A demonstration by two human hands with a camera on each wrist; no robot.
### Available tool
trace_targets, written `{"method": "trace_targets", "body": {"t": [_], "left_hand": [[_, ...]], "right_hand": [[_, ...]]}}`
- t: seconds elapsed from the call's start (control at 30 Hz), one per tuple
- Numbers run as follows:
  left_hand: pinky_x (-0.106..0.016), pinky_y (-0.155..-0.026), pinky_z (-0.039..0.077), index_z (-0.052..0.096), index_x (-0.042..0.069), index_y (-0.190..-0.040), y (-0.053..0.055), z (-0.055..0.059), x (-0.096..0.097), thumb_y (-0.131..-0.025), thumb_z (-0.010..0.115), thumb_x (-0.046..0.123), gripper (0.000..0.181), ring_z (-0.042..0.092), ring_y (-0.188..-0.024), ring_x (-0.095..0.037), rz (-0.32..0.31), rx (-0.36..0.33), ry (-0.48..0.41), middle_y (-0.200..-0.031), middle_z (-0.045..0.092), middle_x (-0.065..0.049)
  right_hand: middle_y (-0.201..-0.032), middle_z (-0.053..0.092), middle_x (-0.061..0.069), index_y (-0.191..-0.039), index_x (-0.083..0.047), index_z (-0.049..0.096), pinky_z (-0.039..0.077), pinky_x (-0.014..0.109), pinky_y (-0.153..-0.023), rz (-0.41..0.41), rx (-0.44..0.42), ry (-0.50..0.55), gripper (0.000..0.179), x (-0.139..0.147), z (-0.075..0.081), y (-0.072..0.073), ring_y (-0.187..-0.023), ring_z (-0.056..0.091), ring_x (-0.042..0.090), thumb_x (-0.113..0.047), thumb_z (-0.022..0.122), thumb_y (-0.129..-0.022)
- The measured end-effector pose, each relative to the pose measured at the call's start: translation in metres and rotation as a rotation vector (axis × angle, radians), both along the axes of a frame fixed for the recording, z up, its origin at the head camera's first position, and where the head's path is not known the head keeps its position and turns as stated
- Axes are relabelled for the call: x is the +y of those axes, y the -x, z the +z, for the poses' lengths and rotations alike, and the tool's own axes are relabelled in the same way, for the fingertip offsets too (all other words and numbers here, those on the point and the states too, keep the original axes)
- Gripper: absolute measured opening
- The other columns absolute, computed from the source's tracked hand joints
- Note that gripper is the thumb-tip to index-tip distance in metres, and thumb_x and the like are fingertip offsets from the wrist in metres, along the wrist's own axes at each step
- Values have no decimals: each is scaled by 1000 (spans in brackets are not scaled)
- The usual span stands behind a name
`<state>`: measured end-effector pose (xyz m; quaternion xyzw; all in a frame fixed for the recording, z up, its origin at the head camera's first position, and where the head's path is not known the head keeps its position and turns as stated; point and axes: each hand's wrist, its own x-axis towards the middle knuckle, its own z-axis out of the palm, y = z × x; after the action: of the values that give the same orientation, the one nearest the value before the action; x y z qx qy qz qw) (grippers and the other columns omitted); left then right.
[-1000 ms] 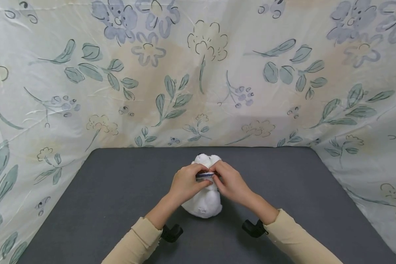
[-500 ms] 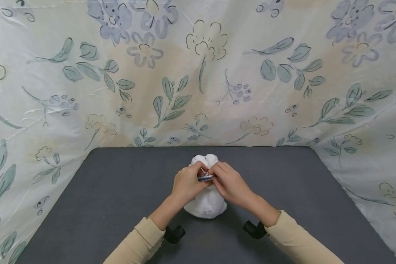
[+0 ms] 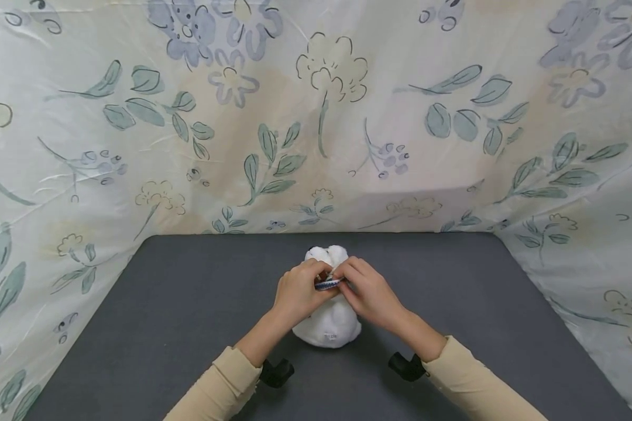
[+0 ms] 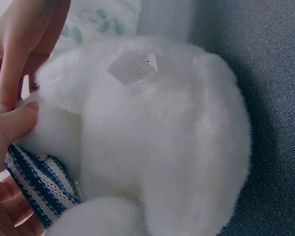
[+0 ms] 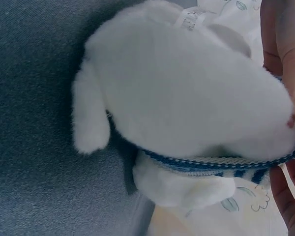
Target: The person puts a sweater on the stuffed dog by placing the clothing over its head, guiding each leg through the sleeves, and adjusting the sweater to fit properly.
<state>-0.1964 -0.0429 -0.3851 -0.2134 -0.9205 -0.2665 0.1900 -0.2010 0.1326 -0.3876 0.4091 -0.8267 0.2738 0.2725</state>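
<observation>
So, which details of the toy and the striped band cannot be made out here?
Plush toy: face, turned away in the head view.
Striped band: whether it is fastened; the left hand and right hand partly cover it in the head view, the right edge cuts it in the right wrist view.
Tag: print, blurred in the left wrist view.
</observation>
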Motion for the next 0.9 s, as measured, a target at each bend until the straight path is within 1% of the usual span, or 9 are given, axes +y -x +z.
{"method": "trace_targets", "body": {"t": [0.13,0.33,0.4,0.47,0.57,0.67,0.8,0.9], "left_hand": [[-16,-50,37,67,21,-90,-4,0,-2,-71,77,40,29,50,-60,-3,-8,4,2,-75,57,8],[-17,-50,37,67,20,-89,-10,1,-4,-71,76,43,31,50,-60,-3,-16,7,21,-76,59,7],[-17,-50,37,67,20,-89,-12,1,-5,-71,76,43,31,50,-60,-3,-22,4,25,-76,59,7],[-17,-50,37,67,20,-89,-13,1,-4,-71,76,42,30,50,-60,-3,-25,-2,26,-76,59,7],[-16,-50,37,67,20,-89,-15,0,-4,-72,76,42,29,50,-60,-3,-31,-11,25,-76,59,7],[-16,-50,37,66,20,-88,-17,0,-3,-72,76,41,29,50,-59,-3,-34,-10,25,-75,58,7],[-16,-49,36,66,20,-86,-19,-1,-2,-71,76,41,28,48,-58,-2,-30,-15,25,-73,57,8],[-16,-47,35,65,20,-85,-21,-2,0,-71,76,43,29,46,-56,-1,-18,-24,31,-71,56,9]], "right_hand": [[-99,55,0,-98,-11,58,48,26,-69,-26,-50,18,24,1,-2,-4,-85,53,10,-3,70,-79],[-107,55,4,-116,-8,55,49,26,-70,-71,-138,1,40,6,-4,-8,-85,56,12,-8,71,-79],[-105,56,3,-120,-8,54,48,26,-68,-78,-173,-20,43,7,-5,-9,-84,57,13,-10,70,-80],[-101,57,2,-121,-9,54,48,27,-67,-64,-232,-31,42,10,-5,-9,-81,55,14,-11,69,-82],[-96,55,-3,-119,-11,55,47,26,-65,-36,-337,-38,36,13,-5,-8,-77,52,13,-14,66,-84],[-93,53,-6,-111,-15,59,46,25,-63,3,-436,-35,25,17,-5,-7,-75,49,11,-17,64,-87],[-90,50,-5,-101,-17,60,45,26,-62,52,-517,-36,13,21,-6,-5,-74,50,13,-20,62,-88],[-88,49,-3,-96,-16,58,45,24,-63,69,-555,-37,9,23,-7,-4,-74,50,14,-20,62,-89]]}}
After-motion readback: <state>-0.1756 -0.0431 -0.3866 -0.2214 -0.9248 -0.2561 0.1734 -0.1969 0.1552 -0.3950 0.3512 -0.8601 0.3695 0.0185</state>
